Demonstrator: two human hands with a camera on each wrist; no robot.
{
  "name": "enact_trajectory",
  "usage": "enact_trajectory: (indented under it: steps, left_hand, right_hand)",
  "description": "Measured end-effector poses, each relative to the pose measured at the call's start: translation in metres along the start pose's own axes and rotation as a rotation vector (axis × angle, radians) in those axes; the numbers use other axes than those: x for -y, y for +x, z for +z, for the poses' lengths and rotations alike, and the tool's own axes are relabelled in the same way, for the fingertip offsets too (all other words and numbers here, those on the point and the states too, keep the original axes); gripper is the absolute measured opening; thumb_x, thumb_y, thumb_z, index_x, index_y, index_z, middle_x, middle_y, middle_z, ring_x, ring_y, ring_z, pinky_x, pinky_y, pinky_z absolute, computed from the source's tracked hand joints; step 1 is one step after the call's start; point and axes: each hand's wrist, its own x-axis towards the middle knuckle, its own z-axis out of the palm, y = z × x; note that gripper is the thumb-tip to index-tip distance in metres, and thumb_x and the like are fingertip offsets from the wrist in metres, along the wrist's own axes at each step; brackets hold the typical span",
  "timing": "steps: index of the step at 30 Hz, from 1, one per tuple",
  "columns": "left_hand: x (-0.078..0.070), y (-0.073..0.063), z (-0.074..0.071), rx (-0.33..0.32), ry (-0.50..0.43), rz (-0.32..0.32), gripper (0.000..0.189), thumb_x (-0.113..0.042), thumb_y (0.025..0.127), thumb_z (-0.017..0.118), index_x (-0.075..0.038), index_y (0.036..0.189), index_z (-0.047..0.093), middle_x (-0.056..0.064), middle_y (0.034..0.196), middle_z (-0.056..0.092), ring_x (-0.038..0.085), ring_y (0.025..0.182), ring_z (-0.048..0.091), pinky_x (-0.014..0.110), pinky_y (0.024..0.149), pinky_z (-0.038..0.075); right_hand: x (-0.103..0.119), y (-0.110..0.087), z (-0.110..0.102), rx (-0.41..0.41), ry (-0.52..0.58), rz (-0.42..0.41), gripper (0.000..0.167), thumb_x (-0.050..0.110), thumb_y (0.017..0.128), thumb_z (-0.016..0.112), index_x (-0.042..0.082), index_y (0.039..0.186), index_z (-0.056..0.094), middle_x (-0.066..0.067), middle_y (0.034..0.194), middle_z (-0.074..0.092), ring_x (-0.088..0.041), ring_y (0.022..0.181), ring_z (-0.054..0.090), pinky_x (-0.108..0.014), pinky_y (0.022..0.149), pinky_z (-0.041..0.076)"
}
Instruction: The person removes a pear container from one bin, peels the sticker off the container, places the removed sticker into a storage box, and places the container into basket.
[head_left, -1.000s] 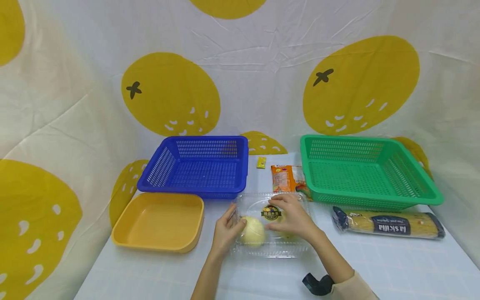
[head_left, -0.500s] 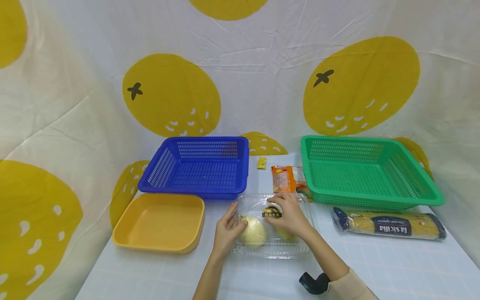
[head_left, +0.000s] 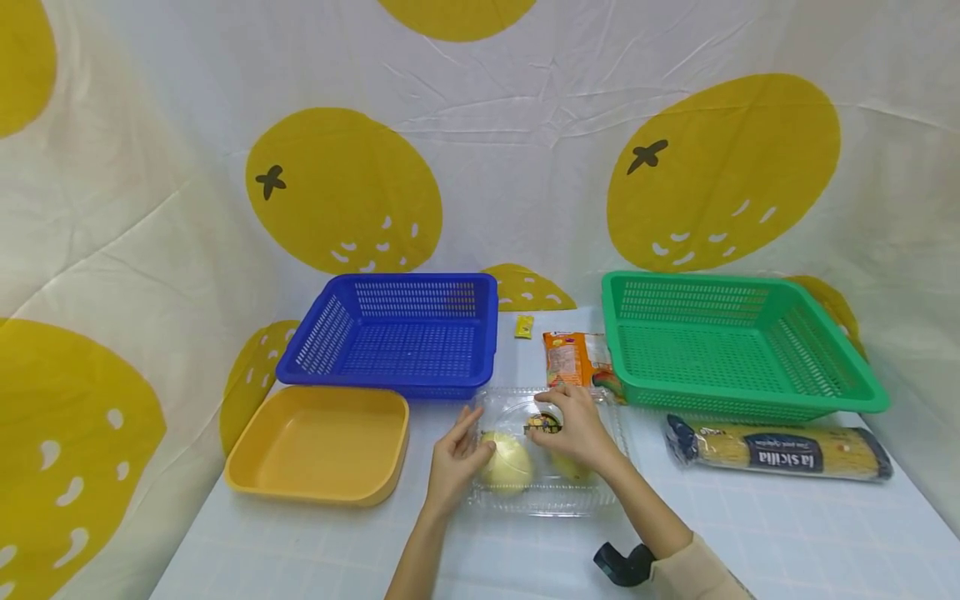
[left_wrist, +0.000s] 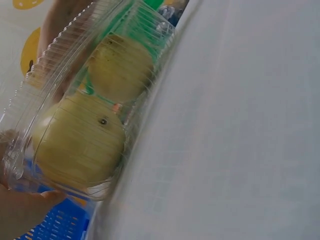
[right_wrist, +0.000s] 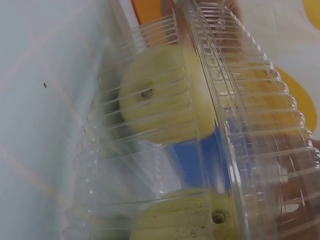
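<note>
We've got a clr plastic clamshell (head_left: 542, 504) flat on the white tabletop (head_left: 337, 546), lid down w/ dark-banded label (head_left: 542, 422) up top; inside we see 2 round pale-yellow fruits, L fruit (head_left: 507, 461) & R fruit (head_left: 572, 467), small gap btwn.

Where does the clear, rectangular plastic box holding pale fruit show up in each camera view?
Head: the clear plastic box sits below centre, slightly right.
Left wrist: it slants across the upper left.
Right wrist: it fills the middle and right, running past the picture's edges.
Shared landmark: two round, pale yellow fruits inside it.
</note>
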Motion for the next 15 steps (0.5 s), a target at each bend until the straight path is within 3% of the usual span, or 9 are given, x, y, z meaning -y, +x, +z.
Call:
enact_trajectory:
  steps: [11, 15]
  left_hand:
    - [-0.0002, 0.0004, -0.0007, -0.01, 0.003, 0.01, 0.05, 0.0, 0.081, 0.066, 0.002, 0.13, 0.053, 0.025, 0.149, 0.027, 0.036, 0.14, 0.019, 0.036, 0.107, 0.027]
    - [0.0008, -0.0003, -0.0003, -0.004, 0.007, 0.014, 0.05, 0.0, 0.081, 0.066, 0.002, 0.13, 0.053, 0.025, 0.149, 0.026, 0.036, 0.139, 0.019, 0.037, 0.107, 0.027]
  right_hand:
    - [0.0057, -0.001, 0.0078, -0.044, 0.015, 0.025, 0.048, 0.014, 0.066, 0.074, 0.004, 0.112, 0.065, -0.014, 0.11, 0.052, -0.031, 0.104, 0.039, -0.049, 0.085, 0.038]
    - [0.0035, -0.0052, 0.0075, -0.075, 0.053, 0.028, 0.046, 0.008, 0.067, 0.07, 0.001, 0.112, 0.064, -0.015, 0.112, 0.053, -0.032, 0.107, 0.04, -0.05, 0.086, 0.041]
